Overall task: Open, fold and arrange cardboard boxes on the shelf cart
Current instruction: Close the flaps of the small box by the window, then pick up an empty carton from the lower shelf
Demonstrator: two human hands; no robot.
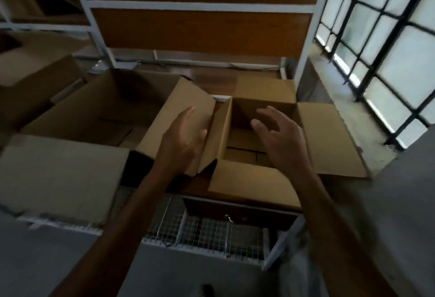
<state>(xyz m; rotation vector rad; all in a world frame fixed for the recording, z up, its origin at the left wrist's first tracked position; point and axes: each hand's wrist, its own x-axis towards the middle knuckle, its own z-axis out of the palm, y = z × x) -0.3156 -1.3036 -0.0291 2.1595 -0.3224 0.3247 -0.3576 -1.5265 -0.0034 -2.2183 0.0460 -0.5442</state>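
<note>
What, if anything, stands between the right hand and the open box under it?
Nothing visible. The right hand hovers with spread fingers above the open top of the box, whose right flap lies folded outward. The left hand touches the raised left flap, off to the side of that path.

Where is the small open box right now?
The small box sits centre-right in the head view on the cart shelf, below the right hand, between the larger box and the window.
</note>
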